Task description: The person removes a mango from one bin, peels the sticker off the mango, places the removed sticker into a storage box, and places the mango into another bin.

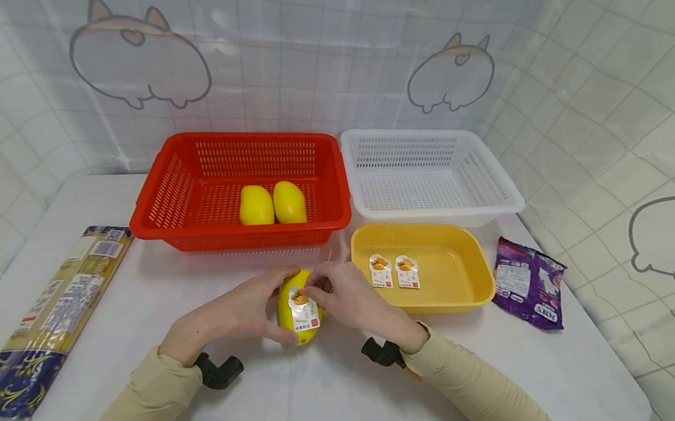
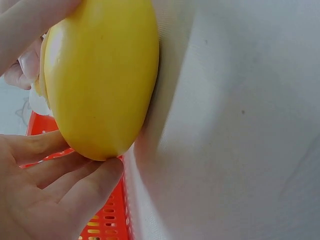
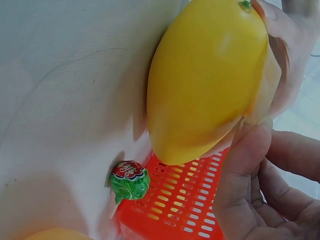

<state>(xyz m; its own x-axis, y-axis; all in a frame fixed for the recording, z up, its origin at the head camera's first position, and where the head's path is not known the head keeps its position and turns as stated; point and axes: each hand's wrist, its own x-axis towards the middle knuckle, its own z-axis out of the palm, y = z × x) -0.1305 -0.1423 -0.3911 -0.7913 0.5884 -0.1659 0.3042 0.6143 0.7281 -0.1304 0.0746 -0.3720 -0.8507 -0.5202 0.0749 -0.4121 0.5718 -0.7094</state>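
Note:
My left hand (image 1: 237,310) holds a yellow mango (image 1: 308,338) by its two ends, thumb at the near end and fingers at the far end. A white label (image 1: 306,313) with a mango picture and printed characters lies along its upper face. With thumb and index finger my right hand (image 1: 349,295) pinches the label's far edge; in the right wrist view the label's border (image 3: 268,82) stands off the fruit's skin there. Two similar labels (image 1: 407,273) lie in the yellow tray (image 1: 446,307) beside my right hand.
Two more mangoes (image 1: 257,206) sit in a red basket (image 1: 241,238) behind my hands. A white basket (image 1: 436,210) stands right of it. A noodle packet (image 1: 58,315) lies left, a purple snack bag (image 1: 529,283) right. A green-wrapped lollipop (image 3: 129,180) lies by the red basket.

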